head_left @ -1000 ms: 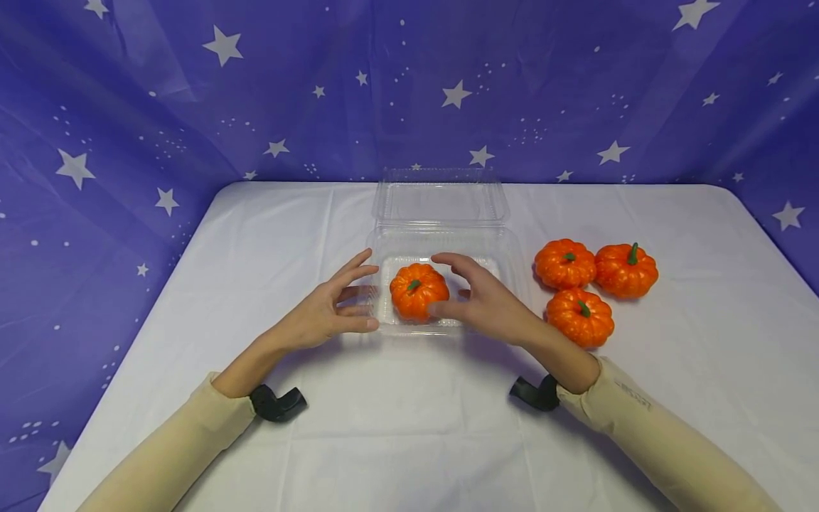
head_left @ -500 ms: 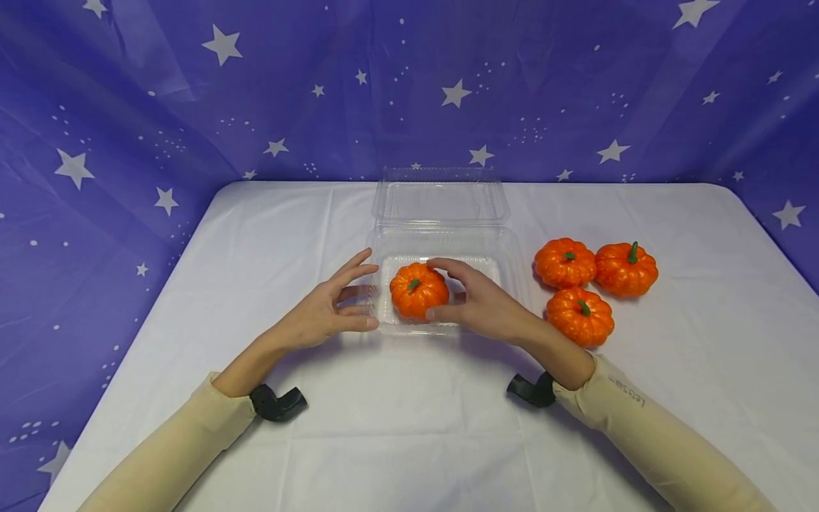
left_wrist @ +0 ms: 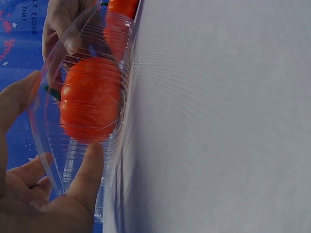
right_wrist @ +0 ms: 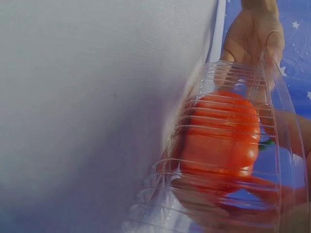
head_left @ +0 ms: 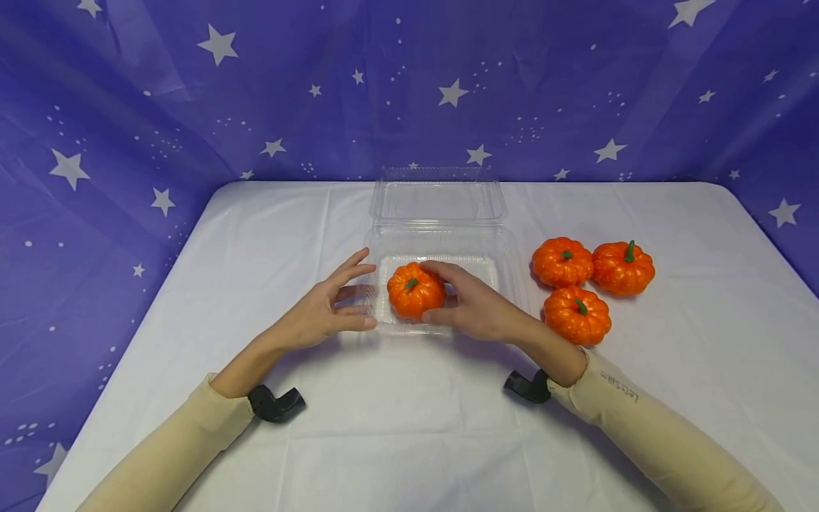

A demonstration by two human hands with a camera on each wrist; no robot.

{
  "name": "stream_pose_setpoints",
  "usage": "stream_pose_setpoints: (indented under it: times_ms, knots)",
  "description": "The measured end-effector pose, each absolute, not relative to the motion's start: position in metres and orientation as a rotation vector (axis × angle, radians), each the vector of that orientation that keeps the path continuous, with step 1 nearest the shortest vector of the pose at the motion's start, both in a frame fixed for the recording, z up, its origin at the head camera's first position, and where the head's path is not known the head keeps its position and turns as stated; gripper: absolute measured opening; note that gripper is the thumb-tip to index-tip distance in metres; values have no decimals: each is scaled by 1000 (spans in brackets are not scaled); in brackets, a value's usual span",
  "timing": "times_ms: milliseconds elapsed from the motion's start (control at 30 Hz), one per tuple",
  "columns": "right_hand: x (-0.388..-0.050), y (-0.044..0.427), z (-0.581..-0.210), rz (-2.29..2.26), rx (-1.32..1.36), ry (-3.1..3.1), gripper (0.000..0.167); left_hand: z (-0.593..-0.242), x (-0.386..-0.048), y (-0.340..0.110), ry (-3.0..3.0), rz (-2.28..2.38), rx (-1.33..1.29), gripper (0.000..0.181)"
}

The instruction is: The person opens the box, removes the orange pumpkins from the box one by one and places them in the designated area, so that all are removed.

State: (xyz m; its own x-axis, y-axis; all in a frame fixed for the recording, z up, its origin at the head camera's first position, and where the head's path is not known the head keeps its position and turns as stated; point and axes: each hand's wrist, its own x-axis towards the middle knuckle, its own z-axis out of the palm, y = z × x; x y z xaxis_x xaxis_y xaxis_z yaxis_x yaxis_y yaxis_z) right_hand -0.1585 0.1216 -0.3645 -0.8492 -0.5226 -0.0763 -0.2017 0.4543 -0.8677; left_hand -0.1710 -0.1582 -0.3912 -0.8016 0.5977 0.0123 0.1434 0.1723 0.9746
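Note:
A small orange pumpkin (head_left: 416, 293) with a green stem sits inside a clear plastic clamshell container (head_left: 486, 274), left of its middle. My right hand (head_left: 476, 302) reaches over the container's right side. Its thumb is at the pumpkin's front and its fingers curl behind it, holding its right side. Against the container's left wall rests my left hand (head_left: 316, 313), its fingers spread and fairly straight. In the left wrist view, fingertips of the left hand (left_wrist: 87, 174) touch the container's wall and rim. The right wrist view shows the pumpkin (right_wrist: 221, 136) through the ribbed plastic.
The container's lid (head_left: 439, 199) stands open toward the back. Several more things lie right of the container: a pumpkin at the back (head_left: 562, 262), one farther right (head_left: 623, 270) and one nearer (head_left: 577, 317). A starry blue-purple cloth (head_left: 384, 128) hangs behind the white table (head_left: 409, 427).
My right hand has moved slightly left, bringing its thumb and fingers farther round the pumpkin. The left hand, the container and the pumpkins have stayed in place.

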Motion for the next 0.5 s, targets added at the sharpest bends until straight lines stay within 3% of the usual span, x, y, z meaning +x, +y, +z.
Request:
stream_pose_setpoints:
  times_ms: [500]
  knots:
    - [-160,118,-366,-1353,-626,2401,59,-392,-171,-158,2081,1664,709,80]
